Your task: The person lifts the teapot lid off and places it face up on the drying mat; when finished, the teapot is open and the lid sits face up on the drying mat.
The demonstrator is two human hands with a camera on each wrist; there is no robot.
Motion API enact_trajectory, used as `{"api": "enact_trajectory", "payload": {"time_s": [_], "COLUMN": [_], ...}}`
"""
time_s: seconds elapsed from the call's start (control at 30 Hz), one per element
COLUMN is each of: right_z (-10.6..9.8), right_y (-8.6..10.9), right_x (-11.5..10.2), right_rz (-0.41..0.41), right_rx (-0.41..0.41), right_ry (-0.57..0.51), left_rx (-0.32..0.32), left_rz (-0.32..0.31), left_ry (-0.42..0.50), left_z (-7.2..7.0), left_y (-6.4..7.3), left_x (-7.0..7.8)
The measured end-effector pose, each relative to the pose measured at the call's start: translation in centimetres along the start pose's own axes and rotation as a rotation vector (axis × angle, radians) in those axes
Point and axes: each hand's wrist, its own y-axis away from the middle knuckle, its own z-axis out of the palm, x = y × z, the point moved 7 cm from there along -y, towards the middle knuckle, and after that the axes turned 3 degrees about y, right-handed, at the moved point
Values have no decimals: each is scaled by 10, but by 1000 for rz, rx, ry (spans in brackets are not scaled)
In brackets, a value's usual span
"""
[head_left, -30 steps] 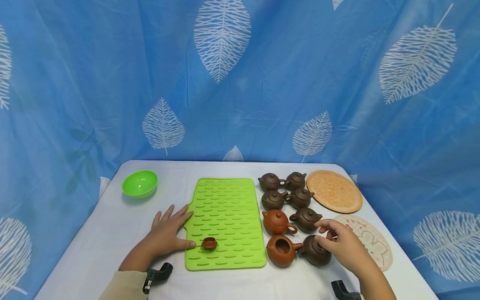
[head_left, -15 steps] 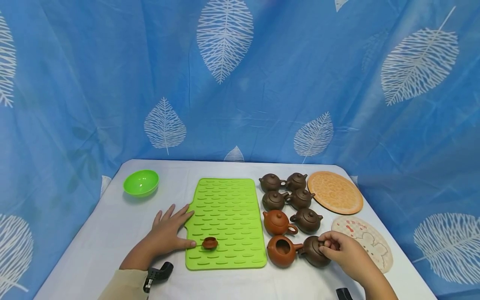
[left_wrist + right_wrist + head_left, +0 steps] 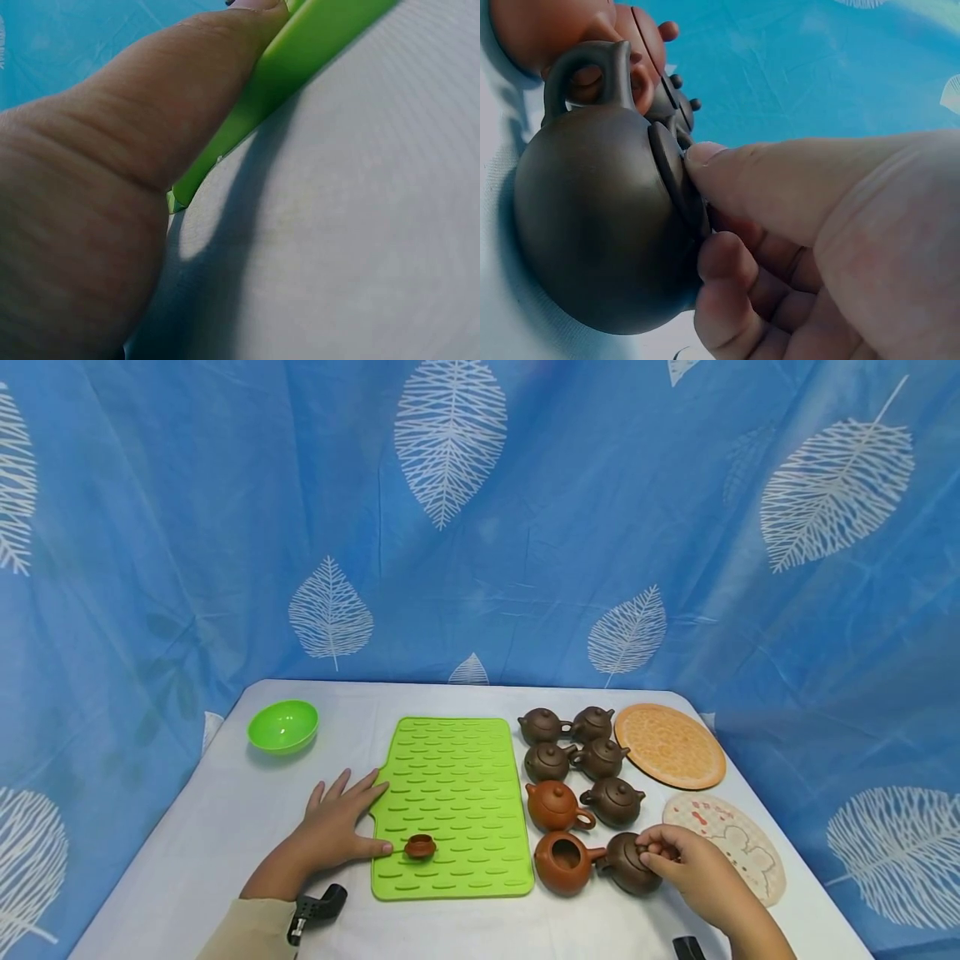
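Observation:
My right hand (image 3: 686, 858) is at the nearest dark brown teapot (image 3: 627, 865). Thumb and fingers pinch the knob of its lid (image 3: 679, 180), and the lid sits on the pot in the right wrist view. The knob itself is hidden by the fingers. My left hand (image 3: 335, 827) lies with fingers spread at the left edge of a lime green mat (image 3: 457, 777), its thumb resting on the mat. Just beyond the thumb tip is a small reddish-brown teapot lid (image 3: 420, 847). Left of the dark pot stands a lidless reddish-brown teapot (image 3: 561, 870), its round mouth showing.
Behind these stand a lidded reddish-brown teapot (image 3: 551, 804) and several dark brown teapots (image 3: 547, 761), close together. An orange round mat (image 3: 670, 745) and a cream mat with a rabbit drawing (image 3: 738, 852) lie at the right. A green bowl (image 3: 282, 727) stands at the back left.
My right hand has come down onto the dark teapot's lid and now pinches its knob; it was hovering beside the pot a second ago. The left hand has stayed in place.

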Motion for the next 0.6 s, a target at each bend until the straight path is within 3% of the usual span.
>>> {"api": "enact_trajectory", "payload": {"time_s": [0.2, 0.33, 0.5, 0.6], "right_z": [-3, -2, 2, 8], "right_y": [2, 2, -1, -2], "right_x": [-1, 1, 6, 6], "right_rz": [-48, -21, 79, 98], "right_rx": [53, 29, -25, -63], "right_ry": [13, -46, -160, -299], "left_rx": [-9, -5, 4, 6], "left_rz": [0, 1, 10, 11], "left_ry": [2, 3, 4, 4], "left_z": [-1, -1, 0, 0], "left_y": [2, 1, 0, 0], "left_x": [2, 1, -1, -1]}}
